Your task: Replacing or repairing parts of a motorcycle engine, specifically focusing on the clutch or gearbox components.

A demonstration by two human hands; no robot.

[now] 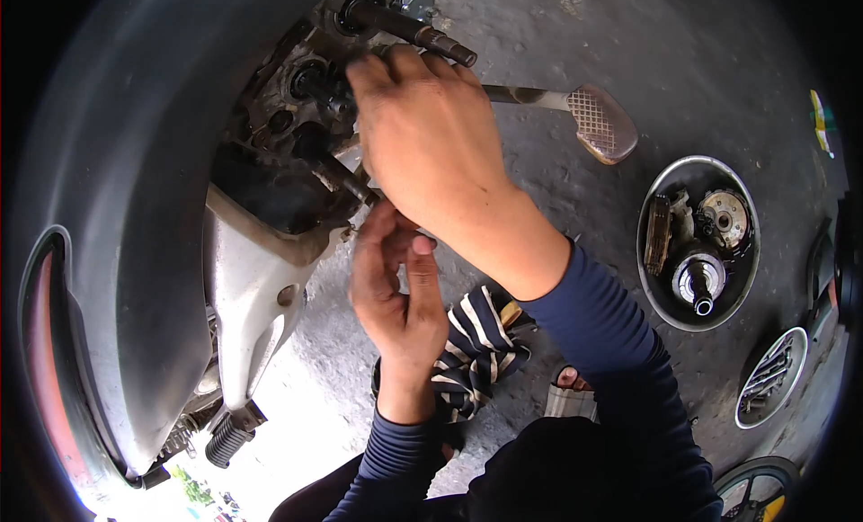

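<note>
My right hand (431, 140) is raised over the open side of a motorcycle engine (261, 117), fingers curled beside a dark splined shaft (319, 89); what they grip is hidden. Above it juts a long dark shaft (409, 32). Just below, my left hand (395, 306) is palm up, fingers curled near the end of a lower shaft (346, 176); anything inside them is too hidden to name. A metal foot pedal (600, 119) on an arm extends right from behind my right hand.
Motorcycle bodywork (135, 162) and a silver frame bracket (252, 288) fill the left. On the ground lie an oval pan (748, 243) with clutch parts, a bowl (798, 342) with several metal pieces, and a striped cloth (485, 333). A wheel (733, 486) shows at bottom right.
</note>
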